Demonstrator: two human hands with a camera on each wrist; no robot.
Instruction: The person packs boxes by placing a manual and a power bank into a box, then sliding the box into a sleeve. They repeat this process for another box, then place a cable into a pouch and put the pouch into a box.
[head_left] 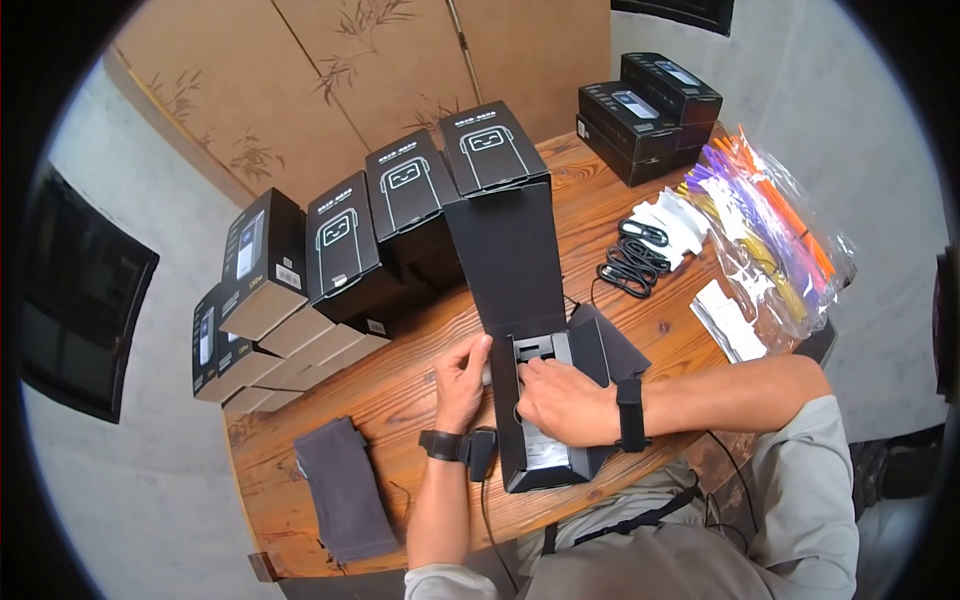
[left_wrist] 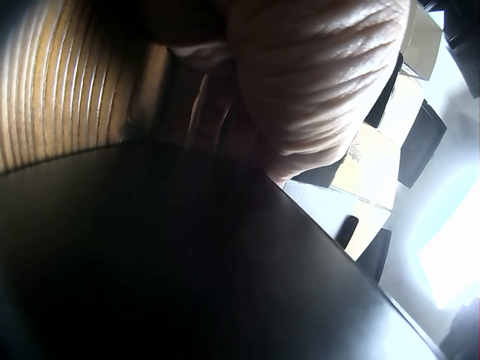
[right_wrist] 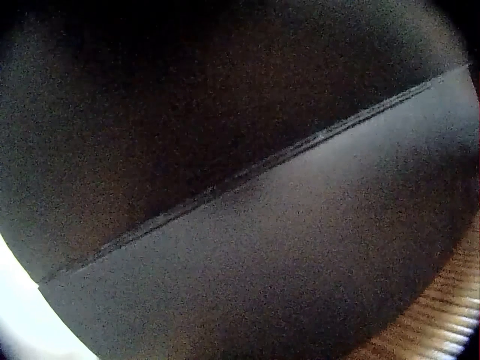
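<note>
A long black box (head_left: 510, 420) lies open on the wooden table in front of the person, its lid (head_left: 512, 262) raised at the far end. The right hand (head_left: 568, 400) reaches down into it with bent fingers, and the fingertips are hidden inside. Beyond those fingers shows a grey insert (head_left: 556, 346), and near the box's front end lies a pale packet (head_left: 545, 448). Against the left side wall, the left hand (head_left: 462, 385) has its thumb up at the rim and its fingers bent, partly hidden by the wall. Black cardboard (right_wrist: 300, 225) fills most of the right wrist view.
Black boxes with a face drawing (head_left: 408, 180) and more cartons (head_left: 262, 255) line the table's back left. Coiled black cables (head_left: 633, 262), a bag of coloured sticks (head_left: 765, 235) and white papers (head_left: 728, 320) lie to the right. A folded grey cloth (head_left: 345, 490) is at front left.
</note>
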